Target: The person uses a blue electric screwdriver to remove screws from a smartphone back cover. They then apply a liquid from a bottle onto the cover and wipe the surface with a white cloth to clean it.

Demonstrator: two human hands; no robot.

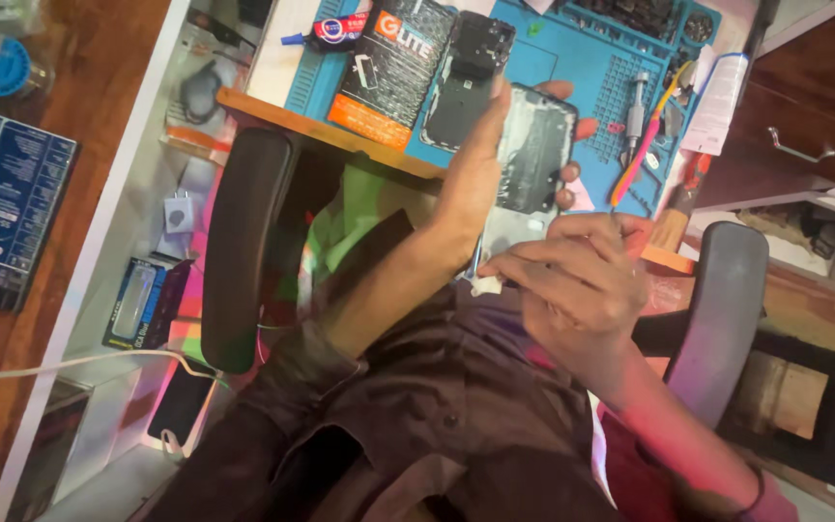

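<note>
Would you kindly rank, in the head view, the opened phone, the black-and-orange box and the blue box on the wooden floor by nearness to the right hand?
1. Opened phone: just above the right hand, held in the left hand.
2. Black-and-orange box: on the blue mat, upper left.
3. Blue box: far left, on the wooden floor.

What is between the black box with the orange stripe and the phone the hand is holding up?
In the head view, another opened phone lies on the blue mat between the black box and the phone held in the left hand.
</note>
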